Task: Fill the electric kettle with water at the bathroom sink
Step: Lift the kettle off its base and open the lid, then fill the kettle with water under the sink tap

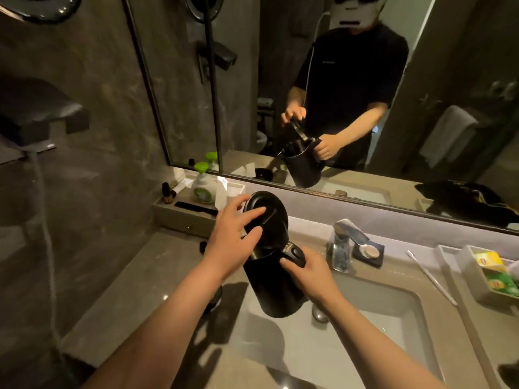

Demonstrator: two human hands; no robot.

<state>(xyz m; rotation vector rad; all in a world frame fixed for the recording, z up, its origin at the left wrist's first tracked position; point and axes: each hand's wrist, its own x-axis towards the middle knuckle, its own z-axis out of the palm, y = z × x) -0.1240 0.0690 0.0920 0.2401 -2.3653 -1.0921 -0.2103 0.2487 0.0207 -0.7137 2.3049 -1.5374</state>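
A black electric kettle (276,287) hangs above the left part of the sink basin (393,332). Its round lid (266,211) is swung up and open. My right hand (306,269) grips the kettle's handle at the top. My left hand (233,234) rests on the raised lid, fingers spread across its inner face. The chrome faucet (344,242) stands to the right of the kettle, behind the basin. No water is seen running. The sink's drain plug (320,314) shows just under the kettle's right side.
A tray (179,217) at the back left holds a green-capped soap bottle (202,186), a comb and small bottles. A black soap dish (369,252) sits by the faucet. A toothbrush (429,276) and a box of tea bags (494,272) lie at the right. The mirror (337,94) spans the wall.
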